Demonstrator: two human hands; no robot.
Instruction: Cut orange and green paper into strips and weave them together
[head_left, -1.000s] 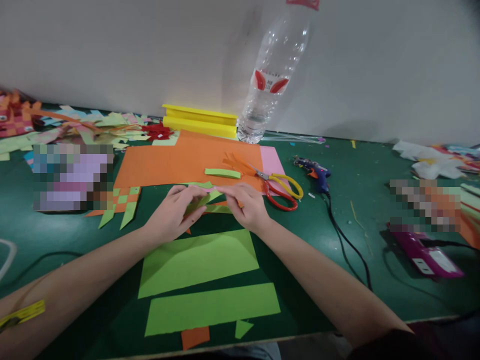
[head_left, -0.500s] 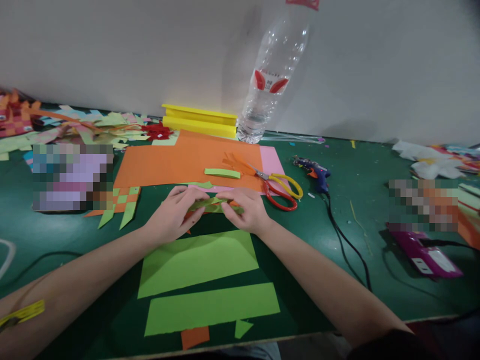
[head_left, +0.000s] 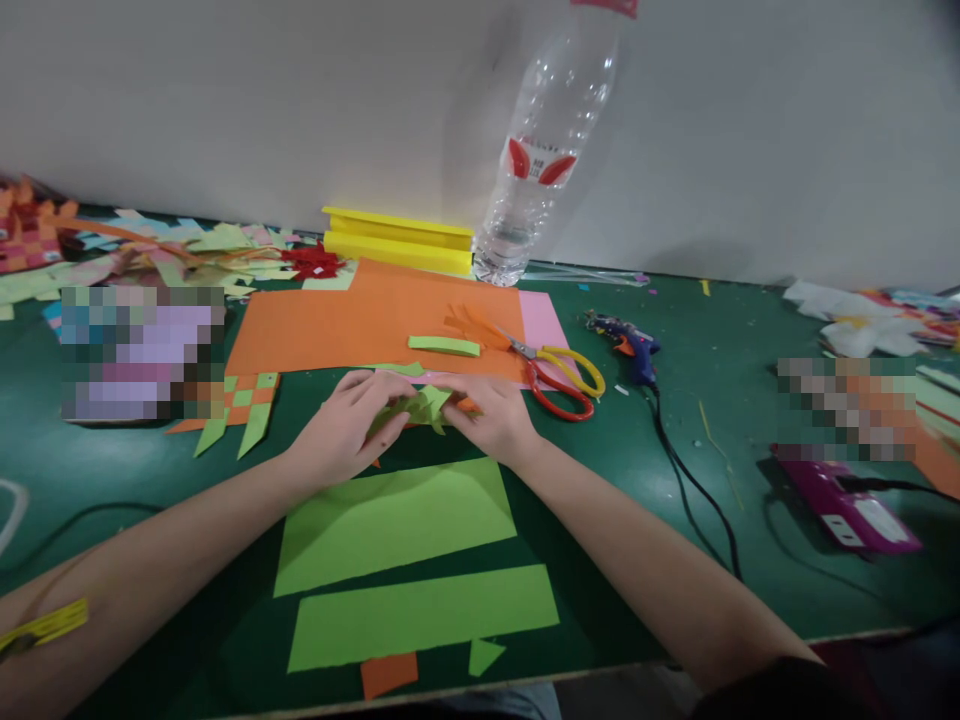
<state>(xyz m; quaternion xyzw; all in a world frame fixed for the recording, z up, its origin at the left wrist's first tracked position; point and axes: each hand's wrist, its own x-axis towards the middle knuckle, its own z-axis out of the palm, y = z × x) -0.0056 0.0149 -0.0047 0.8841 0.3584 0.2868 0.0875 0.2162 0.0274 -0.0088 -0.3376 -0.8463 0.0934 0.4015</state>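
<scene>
My left hand (head_left: 360,418) is closed on the left side of a small green and orange paper piece (head_left: 429,406). Pinching its right side is my right hand (head_left: 487,415). Green strips of the piece show between the hands, and a bit of orange shows by my right fingers; the rest is hidden. Below the hands lie a wide green paper sheet (head_left: 397,520) and a longer green strip (head_left: 424,615). Just beyond them is a large orange sheet (head_left: 300,330) with a short green strip (head_left: 444,346) on it. Scissors (head_left: 562,375) with yellow and red handles lie partly over it.
A blue glue gun (head_left: 630,345) with a black cord lies to the right, past it a purple power strip (head_left: 851,505). By the wall stand a tall plastic bottle (head_left: 536,165) and folded yellow paper (head_left: 397,243). Paper scraps (head_left: 217,240) cover the back left.
The green strips between my hands have shifted, and a pointed green end now sticks up between my fingers. Both hands stay in nearly the same place, still gripping the paper.
</scene>
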